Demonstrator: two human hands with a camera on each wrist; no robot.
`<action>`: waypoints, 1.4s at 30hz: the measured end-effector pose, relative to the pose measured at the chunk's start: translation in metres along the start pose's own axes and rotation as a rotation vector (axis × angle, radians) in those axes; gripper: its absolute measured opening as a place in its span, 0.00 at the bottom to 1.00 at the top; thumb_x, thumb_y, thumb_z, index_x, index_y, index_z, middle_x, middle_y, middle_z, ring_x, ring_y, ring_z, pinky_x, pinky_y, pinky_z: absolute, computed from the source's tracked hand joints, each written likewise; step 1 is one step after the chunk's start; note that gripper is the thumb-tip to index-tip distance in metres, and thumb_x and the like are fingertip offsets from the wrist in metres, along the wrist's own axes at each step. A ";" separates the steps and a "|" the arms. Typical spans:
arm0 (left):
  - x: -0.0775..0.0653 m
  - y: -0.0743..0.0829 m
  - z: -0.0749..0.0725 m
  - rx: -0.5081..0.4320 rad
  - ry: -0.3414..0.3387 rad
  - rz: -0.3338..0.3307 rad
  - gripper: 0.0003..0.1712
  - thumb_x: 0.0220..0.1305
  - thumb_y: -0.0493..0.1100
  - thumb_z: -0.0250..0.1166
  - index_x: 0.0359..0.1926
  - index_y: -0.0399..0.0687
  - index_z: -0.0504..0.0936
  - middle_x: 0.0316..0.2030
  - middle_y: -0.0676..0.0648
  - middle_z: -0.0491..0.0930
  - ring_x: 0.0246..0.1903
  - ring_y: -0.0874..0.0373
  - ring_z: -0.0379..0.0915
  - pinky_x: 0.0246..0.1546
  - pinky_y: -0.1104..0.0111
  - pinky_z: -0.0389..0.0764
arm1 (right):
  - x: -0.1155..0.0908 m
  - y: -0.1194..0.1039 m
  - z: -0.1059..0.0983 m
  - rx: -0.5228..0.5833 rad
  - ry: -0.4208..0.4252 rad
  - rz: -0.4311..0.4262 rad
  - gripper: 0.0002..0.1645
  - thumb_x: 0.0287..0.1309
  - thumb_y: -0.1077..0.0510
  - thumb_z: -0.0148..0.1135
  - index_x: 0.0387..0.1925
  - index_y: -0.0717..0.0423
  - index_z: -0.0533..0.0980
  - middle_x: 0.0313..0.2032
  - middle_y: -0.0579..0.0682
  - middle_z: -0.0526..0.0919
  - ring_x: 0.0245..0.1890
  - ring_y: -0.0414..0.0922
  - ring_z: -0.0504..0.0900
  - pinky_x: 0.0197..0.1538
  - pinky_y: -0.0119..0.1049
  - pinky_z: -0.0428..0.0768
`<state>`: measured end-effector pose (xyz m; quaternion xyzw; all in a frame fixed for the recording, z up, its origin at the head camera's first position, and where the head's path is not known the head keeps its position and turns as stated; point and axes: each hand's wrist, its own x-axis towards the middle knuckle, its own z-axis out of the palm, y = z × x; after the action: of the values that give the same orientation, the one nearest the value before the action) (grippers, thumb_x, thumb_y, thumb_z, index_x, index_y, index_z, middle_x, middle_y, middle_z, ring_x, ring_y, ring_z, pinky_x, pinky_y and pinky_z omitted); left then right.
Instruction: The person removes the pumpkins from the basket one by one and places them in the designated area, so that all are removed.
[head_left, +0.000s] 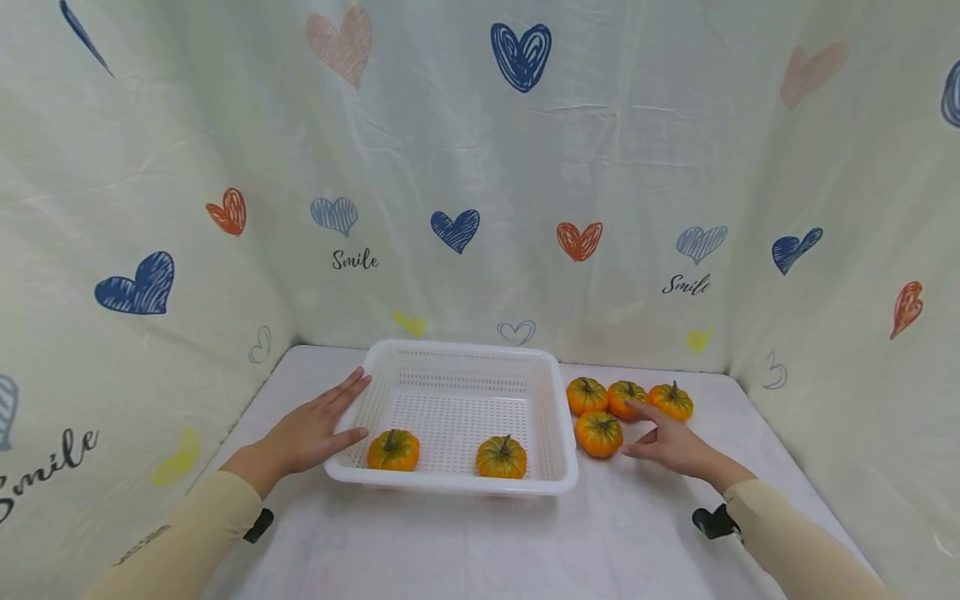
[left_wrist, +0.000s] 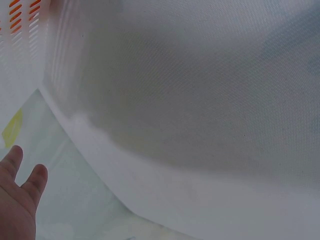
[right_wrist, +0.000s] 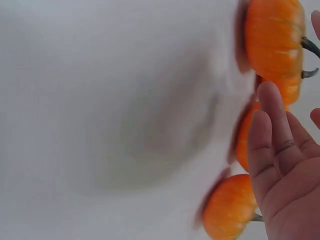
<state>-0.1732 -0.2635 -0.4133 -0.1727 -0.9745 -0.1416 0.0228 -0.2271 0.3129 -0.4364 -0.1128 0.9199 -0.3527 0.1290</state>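
Note:
A white perforated plastic basket (head_left: 457, 482) stands on the table, with one small orange-green pumpkin (head_left: 393, 451) at its front left and another pumpkin (head_left: 501, 457) at its front right. My left hand (head_left: 311, 429) rests on the basket's left rim, fingers stretched out. To the basket's right is a group of several pumpkins on the table. Over them reaches my right hand (head_left: 667, 442), thumb and fingers apart, nearest the front pumpkin (head_left: 598, 434); nothing is in its grasp. In the right wrist view, its extended fingers are beside a pumpkin (right_wrist: 274, 37); contact cannot be told.
Behind the front pumpkin, a left pumpkin (head_left: 586, 396), a middle pumpkin (head_left: 624, 398) and a right pumpkin (head_left: 671, 402) sit in a row near the back edge. A pale cloth covers the table (head_left: 510, 550). Heart-printed curtains (head_left: 480, 167) enclose the back and both sides.

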 end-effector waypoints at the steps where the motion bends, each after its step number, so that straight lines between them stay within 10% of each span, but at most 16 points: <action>1: 0.000 0.000 0.000 0.001 0.000 0.001 0.47 0.69 0.62 0.58 0.79 0.48 0.51 0.78 0.44 0.45 0.73 0.39 0.51 0.64 0.40 0.62 | -0.001 -0.003 -0.004 -0.005 0.004 0.004 0.54 0.54 0.45 0.75 0.74 0.60 0.57 0.60 0.66 0.72 0.39 0.47 0.82 0.42 0.41 0.84; 15: -0.001 0.003 -0.004 0.004 -0.004 0.004 0.47 0.69 0.62 0.58 0.79 0.47 0.51 0.78 0.43 0.46 0.72 0.38 0.53 0.63 0.40 0.65 | 0.019 -0.077 -0.037 -0.007 0.024 -0.183 0.53 0.57 0.46 0.73 0.75 0.55 0.56 0.68 0.63 0.66 0.47 0.52 0.80 0.45 0.41 0.85; 29: 0.001 0.001 -0.002 0.011 0.001 0.011 0.47 0.69 0.63 0.58 0.79 0.48 0.51 0.78 0.44 0.45 0.72 0.38 0.53 0.63 0.40 0.64 | 0.046 -0.167 0.015 -0.006 -0.160 -0.266 0.51 0.54 0.46 0.75 0.75 0.39 0.59 0.69 0.49 0.67 0.46 0.45 0.81 0.37 0.42 0.86; 42: 0.001 0.002 -0.003 0.001 -0.004 0.006 0.47 0.69 0.65 0.56 0.79 0.48 0.51 0.78 0.43 0.46 0.71 0.38 0.54 0.63 0.39 0.65 | 0.071 -0.203 0.060 -0.106 -0.284 -0.297 0.48 0.57 0.48 0.73 0.75 0.45 0.60 0.68 0.53 0.69 0.45 0.41 0.83 0.46 0.37 0.83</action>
<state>-0.1732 -0.2627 -0.4096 -0.1759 -0.9741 -0.1407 0.0211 -0.2516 0.1066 -0.3532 -0.3021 0.8830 -0.2996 0.1980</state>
